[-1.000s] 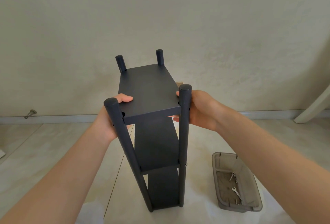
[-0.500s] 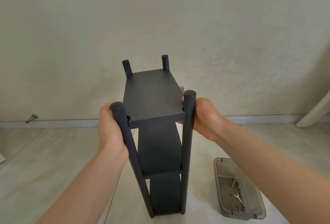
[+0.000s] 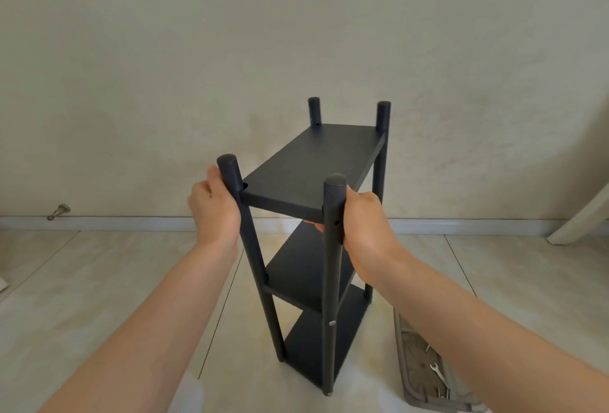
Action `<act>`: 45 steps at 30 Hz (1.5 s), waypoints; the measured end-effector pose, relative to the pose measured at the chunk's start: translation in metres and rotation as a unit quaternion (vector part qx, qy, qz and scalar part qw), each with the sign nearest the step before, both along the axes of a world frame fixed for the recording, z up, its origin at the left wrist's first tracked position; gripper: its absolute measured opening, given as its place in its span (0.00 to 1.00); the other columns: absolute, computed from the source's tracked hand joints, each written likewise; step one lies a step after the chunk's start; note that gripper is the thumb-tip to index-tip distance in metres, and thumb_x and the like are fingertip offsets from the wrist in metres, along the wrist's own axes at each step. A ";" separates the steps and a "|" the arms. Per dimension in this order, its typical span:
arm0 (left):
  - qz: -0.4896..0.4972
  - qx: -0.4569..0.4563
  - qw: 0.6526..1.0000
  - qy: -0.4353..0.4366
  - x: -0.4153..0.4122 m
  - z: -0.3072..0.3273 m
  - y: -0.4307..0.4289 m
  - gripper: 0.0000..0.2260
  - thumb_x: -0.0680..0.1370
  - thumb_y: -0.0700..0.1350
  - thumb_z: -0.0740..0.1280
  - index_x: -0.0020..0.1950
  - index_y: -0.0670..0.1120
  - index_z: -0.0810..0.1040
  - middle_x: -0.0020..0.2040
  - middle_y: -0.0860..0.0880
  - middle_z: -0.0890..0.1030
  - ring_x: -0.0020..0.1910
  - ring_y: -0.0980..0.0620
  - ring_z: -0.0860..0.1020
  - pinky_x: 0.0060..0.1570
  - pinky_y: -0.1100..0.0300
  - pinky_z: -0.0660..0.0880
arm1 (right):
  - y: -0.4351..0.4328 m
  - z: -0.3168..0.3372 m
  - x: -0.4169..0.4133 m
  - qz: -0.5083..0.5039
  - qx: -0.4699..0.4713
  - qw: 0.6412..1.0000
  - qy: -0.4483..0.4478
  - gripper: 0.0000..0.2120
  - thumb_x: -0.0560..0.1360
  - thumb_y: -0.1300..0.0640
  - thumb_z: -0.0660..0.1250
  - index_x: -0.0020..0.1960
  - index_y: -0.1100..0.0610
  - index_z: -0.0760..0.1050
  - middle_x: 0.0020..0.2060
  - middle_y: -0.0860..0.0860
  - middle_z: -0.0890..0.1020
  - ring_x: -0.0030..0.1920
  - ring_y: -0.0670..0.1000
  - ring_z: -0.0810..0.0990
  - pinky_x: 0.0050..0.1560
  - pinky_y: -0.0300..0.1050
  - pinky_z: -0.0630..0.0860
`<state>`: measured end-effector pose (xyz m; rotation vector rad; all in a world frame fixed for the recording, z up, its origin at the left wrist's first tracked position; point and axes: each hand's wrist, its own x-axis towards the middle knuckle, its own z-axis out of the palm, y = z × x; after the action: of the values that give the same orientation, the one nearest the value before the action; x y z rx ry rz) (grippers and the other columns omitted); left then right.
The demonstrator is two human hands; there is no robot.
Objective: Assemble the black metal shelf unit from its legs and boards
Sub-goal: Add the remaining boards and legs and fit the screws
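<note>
Gripping shelf unit [image 3: 306, 172] near legs, left hand [image 3: 214, 208], right hand [image 3: 365, 225] curled

At your lower right, a translucent grey tray [image 3: 399, 346] lies on the tiled floor [image 3: 82, 281] with small wrenches [image 3: 438, 373] inside. Far to your left, a metal doorstop [image 3: 58, 211] sits by the baseboard [image 3: 131, 224].

The left hand [image 3: 214, 211] and right hand [image 3: 365, 228] are bare. Behind them the left forearm [image 3: 158, 314] and right forearm [image 3: 478, 323], slim and bare as well, run to the lower edge of view.
</note>
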<state>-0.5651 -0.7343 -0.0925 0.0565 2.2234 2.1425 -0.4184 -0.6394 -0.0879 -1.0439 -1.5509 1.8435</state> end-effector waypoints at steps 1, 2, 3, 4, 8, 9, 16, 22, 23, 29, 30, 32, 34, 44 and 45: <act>0.022 -0.015 1.000 0.004 0.005 -0.002 0.003 0.19 0.83 0.61 0.55 0.52 0.46 0.71 0.57 0.49 0.69 0.51 0.47 0.72 0.49 0.53 0.66 | 0.001 -0.001 -0.002 -0.005 0.003 1.000 0.000 0.13 0.83 0.52 0.55 0.60 0.57 0.74 0.50 0.57 0.82 0.53 0.57 0.82 0.61 0.57 0.77; 0.041 -0.013 0.999 -0.001 0.012 -0.003 0.005 0.17 0.83 0.61 0.56 0.54 0.46 0.69 0.59 0.49 0.67 0.52 0.47 0.71 0.50 0.53 0.66 | 0.001 -0.001 -0.003 -0.009 0.004 1.000 0.003 0.13 0.84 0.52 0.55 0.61 0.57 0.73 0.50 0.56 0.81 0.53 0.57 0.82 0.61 0.57 0.77; 0.048 0.007 0.999 -0.015 0.019 -0.004 0.007 0.17 0.82 0.61 0.58 0.55 0.46 0.68 0.60 0.49 0.67 0.51 0.47 0.72 0.49 0.53 0.66 | 0.002 -0.001 -0.004 -0.011 0.003 1.000 0.006 0.12 0.84 0.52 0.55 0.62 0.57 0.71 0.49 0.55 0.81 0.53 0.57 0.81 0.62 0.56 0.77; 0.040 0.032 0.998 -0.039 0.027 -0.004 0.007 0.17 0.82 0.61 0.60 0.54 0.47 0.68 0.59 0.48 0.70 0.49 0.48 0.73 0.48 0.54 0.68 | 0.003 -0.001 -0.004 -0.010 0.002 1.000 0.008 0.12 0.84 0.52 0.55 0.62 0.56 0.71 0.49 0.55 0.80 0.53 0.57 0.81 0.62 0.56 0.77; -0.129 0.158 0.952 -0.230 0.053 -0.002 0.008 0.19 0.78 0.57 0.69 0.59 0.44 0.75 0.51 0.46 0.80 0.48 0.50 0.81 0.47 0.56 0.80 | 0.007 0.000 0.000 -0.010 0.044 0.999 -0.016 0.10 0.84 0.51 0.55 0.58 0.56 0.70 0.43 0.52 0.78 0.47 0.52 0.80 0.55 0.48 0.79; -0.179 0.206 0.924 -0.270 0.057 0.000 0.008 0.18 0.77 0.53 0.72 0.60 0.42 0.76 0.51 0.44 0.83 0.49 0.48 0.83 0.43 0.57 0.82 | 0.007 0.001 0.002 -0.009 0.071 0.997 -0.032 0.10 0.84 0.50 0.54 0.55 0.56 0.70 0.41 0.51 0.77 0.43 0.49 0.79 0.51 0.45 0.78; -0.280 0.297 0.860 -0.305 0.060 0.002 0.012 0.12 0.77 0.37 0.71 0.59 0.39 0.77 0.49 0.39 0.86 0.50 0.42 0.85 0.46 0.49 0.83 | 0.014 0.002 0.022 0.025 0.222 0.969 -0.102 0.18 0.82 0.45 0.57 0.37 0.52 0.70 0.31 0.47 0.74 0.32 0.45 0.73 0.30 0.31 0.69; -0.285 0.327 0.843 -0.318 0.057 -0.002 0.015 0.16 0.76 0.35 0.72 0.62 0.38 0.76 0.55 0.37 0.84 0.53 0.38 0.84 0.47 0.43 0.82 | 0.035 0.008 0.034 0.052 0.073 0.995 -0.050 0.17 0.80 0.44 0.63 0.53 0.58 0.78 0.42 0.53 0.79 0.38 0.50 0.75 0.41 0.45 0.79; -0.286 0.331 0.842 -0.317 0.056 -0.003 0.016 0.16 0.75 0.35 0.72 0.62 0.38 0.76 0.54 0.37 0.84 0.52 0.38 0.84 0.47 0.42 0.82 | 0.038 0.009 0.035 0.063 0.038 0.997 -0.025 0.18 0.80 0.45 0.64 0.56 0.59 0.78 0.43 0.54 0.79 0.39 0.51 0.75 0.40 0.45 0.78; -0.293 0.332 0.841 -0.311 0.053 -0.006 0.016 0.17 0.75 0.36 0.72 0.63 0.39 0.75 0.56 0.36 0.84 0.53 0.37 0.84 0.43 0.43 0.82 | 0.044 0.011 0.033 0.109 -0.047 0.991 0.059 0.11 0.81 0.54 0.65 0.53 0.63 0.77 0.38 0.55 0.79 0.33 0.49 0.77 0.35 0.41 0.77; -0.292 0.330 0.842 -0.311 0.053 -0.006 0.015 0.17 0.75 0.36 0.72 0.63 0.39 0.75 0.58 0.36 0.82 0.54 0.37 0.83 0.43 0.43 0.82 | 0.044 0.011 0.032 0.110 -0.051 0.991 0.059 0.11 0.81 0.55 0.64 0.54 0.64 0.77 0.39 0.56 0.79 0.33 0.49 0.78 0.35 0.41 0.78; -0.293 0.329 0.842 -0.310 0.052 -0.006 0.014 0.17 0.75 0.35 0.72 0.63 0.39 0.74 0.59 0.36 0.81 0.57 0.37 0.82 0.45 0.43 0.82 | 0.042 0.011 0.030 0.110 -0.052 0.991 0.054 0.10 0.81 0.56 0.64 0.54 0.64 0.76 0.44 0.59 0.80 0.36 0.51 0.80 0.36 0.41 0.79; -0.297 0.332 0.840 -0.310 0.051 -0.007 0.013 0.17 0.75 0.35 0.71 0.63 0.38 0.74 0.59 0.36 0.82 0.59 0.36 0.82 0.46 0.42 0.82 | 0.042 0.010 0.028 0.110 -0.050 0.991 0.053 0.09 0.82 0.57 0.63 0.53 0.63 0.76 0.46 0.59 0.80 0.41 0.54 0.80 0.37 0.41 0.79; -0.313 0.334 0.836 -0.301 0.054 -0.004 0.015 0.17 0.77 0.35 0.70 0.65 0.39 0.75 0.57 0.37 0.84 0.55 0.39 0.84 0.47 0.44 0.82 | 0.047 0.007 0.033 0.109 -0.053 0.991 0.059 0.09 0.81 0.55 0.64 0.48 0.61 0.77 0.37 0.54 0.82 0.37 0.51 0.82 0.39 0.43 0.81; -0.315 0.336 0.837 -0.295 0.054 -0.003 0.017 0.18 0.76 0.34 0.71 0.65 0.39 0.75 0.58 0.38 0.83 0.55 0.39 0.84 0.46 0.44 0.83 | 0.049 0.007 0.035 0.110 -0.056 0.990 0.068 0.09 0.81 0.55 0.64 0.47 0.60 0.77 0.35 0.53 0.82 0.35 0.50 0.82 0.39 0.43 0.81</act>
<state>-0.5110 -0.7174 -0.0958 0.1155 0.8814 2.0295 -0.3837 -0.5904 -0.0809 -0.8022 -1.5477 2.1255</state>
